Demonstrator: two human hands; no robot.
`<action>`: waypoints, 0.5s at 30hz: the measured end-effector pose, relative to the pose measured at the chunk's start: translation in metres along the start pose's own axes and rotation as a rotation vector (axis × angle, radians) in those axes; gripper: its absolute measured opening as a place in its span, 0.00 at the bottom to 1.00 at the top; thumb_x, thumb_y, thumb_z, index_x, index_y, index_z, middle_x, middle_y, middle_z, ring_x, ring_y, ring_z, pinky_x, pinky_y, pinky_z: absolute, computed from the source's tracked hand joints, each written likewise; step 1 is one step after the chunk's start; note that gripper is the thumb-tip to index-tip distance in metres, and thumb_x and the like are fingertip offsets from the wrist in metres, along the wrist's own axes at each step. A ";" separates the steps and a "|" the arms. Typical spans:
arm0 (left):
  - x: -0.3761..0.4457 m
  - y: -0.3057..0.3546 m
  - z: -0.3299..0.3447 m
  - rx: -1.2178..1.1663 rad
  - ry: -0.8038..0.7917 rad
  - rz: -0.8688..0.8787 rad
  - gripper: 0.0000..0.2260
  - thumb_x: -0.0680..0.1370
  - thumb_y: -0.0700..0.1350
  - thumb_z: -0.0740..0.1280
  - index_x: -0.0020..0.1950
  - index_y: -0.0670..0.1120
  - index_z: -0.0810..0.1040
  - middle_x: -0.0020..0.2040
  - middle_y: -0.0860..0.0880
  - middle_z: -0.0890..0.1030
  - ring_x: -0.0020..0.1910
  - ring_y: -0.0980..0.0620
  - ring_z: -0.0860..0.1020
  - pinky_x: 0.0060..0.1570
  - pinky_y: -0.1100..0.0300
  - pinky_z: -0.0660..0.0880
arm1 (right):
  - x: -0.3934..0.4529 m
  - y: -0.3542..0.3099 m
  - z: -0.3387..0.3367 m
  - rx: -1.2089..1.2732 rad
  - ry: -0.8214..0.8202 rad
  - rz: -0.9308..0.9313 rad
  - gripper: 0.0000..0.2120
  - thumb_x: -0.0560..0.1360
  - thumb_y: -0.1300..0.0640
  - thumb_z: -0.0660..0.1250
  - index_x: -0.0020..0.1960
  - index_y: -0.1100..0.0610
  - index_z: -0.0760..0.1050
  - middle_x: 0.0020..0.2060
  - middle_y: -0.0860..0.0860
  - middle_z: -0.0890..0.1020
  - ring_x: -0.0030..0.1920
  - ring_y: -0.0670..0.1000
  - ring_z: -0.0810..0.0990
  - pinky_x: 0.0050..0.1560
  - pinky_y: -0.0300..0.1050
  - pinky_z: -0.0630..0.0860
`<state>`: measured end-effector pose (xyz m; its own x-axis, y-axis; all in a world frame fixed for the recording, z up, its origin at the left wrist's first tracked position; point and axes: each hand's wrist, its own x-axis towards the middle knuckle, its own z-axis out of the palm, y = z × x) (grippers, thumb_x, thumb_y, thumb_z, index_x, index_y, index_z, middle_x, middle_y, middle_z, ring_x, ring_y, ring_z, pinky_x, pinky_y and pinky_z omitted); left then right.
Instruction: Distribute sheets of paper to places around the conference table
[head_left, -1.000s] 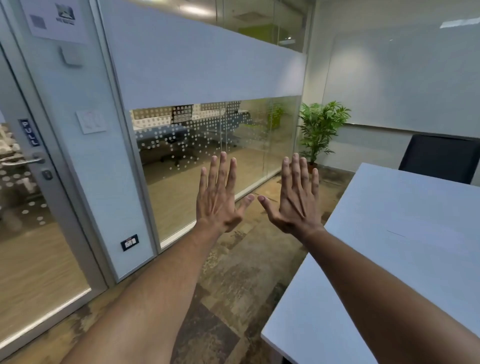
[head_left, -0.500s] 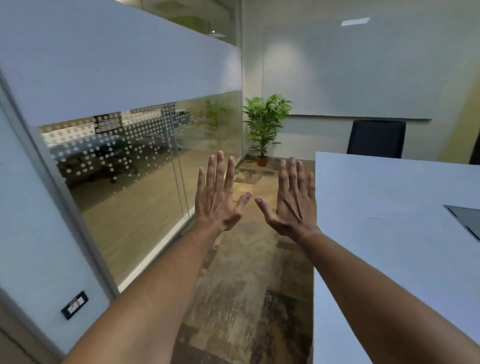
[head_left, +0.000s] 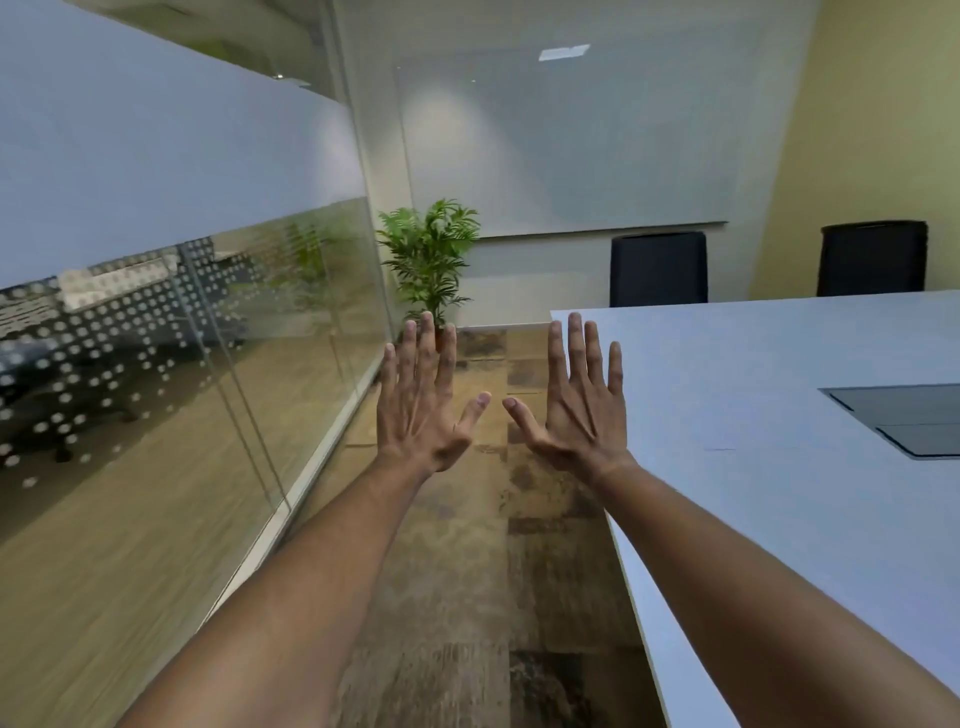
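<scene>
My left hand (head_left: 423, 410) and my right hand (head_left: 579, 408) are raised in front of me, backs toward the camera, fingers spread, thumbs almost meeting. Neither holds anything. The white conference table (head_left: 769, 467) fills the right side; my right forearm reaches over its left edge. No sheets of paper are in view.
A grey cable hatch (head_left: 904, 418) is set into the tabletop at right. Two black chairs (head_left: 658, 267) (head_left: 872, 265) stand at the table's far end. A potted plant (head_left: 431, 257) sits in the far corner. A frosted glass wall (head_left: 171, 322) runs along the left, with patterned carpet (head_left: 467, 571) between it and the table.
The view has swung right, from the door and glass wall toward the table; the second chair and the hatch came into sight. My hands stay raised and spread.
</scene>
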<state>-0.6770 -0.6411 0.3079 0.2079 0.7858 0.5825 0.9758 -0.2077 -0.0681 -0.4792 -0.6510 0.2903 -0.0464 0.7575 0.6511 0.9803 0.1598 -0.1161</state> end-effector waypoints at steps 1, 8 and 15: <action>0.016 -0.002 0.010 -0.009 0.004 0.009 0.41 0.78 0.66 0.50 0.79 0.46 0.34 0.79 0.42 0.34 0.78 0.44 0.34 0.76 0.44 0.37 | 0.012 0.005 0.009 -0.014 0.000 0.011 0.47 0.75 0.28 0.47 0.81 0.58 0.40 0.80 0.58 0.41 0.80 0.56 0.37 0.78 0.61 0.40; 0.115 0.005 0.078 -0.108 -0.009 0.106 0.41 0.78 0.66 0.51 0.79 0.46 0.33 0.79 0.42 0.33 0.78 0.45 0.33 0.76 0.44 0.39 | 0.075 0.043 0.057 -0.126 -0.029 0.120 0.47 0.74 0.27 0.45 0.80 0.56 0.36 0.80 0.57 0.40 0.80 0.56 0.36 0.78 0.60 0.38; 0.208 0.031 0.166 -0.241 -0.008 0.266 0.40 0.79 0.65 0.51 0.79 0.46 0.33 0.78 0.44 0.32 0.77 0.46 0.32 0.76 0.45 0.37 | 0.126 0.095 0.115 -0.279 -0.055 0.274 0.47 0.74 0.27 0.43 0.80 0.56 0.35 0.80 0.57 0.38 0.79 0.57 0.36 0.78 0.61 0.39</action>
<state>-0.5927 -0.3873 0.2929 0.4541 0.6901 0.5634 0.8436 -0.5365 -0.0228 -0.4137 -0.4680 0.2752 0.2218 0.7824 0.5819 0.9719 -0.2257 -0.0671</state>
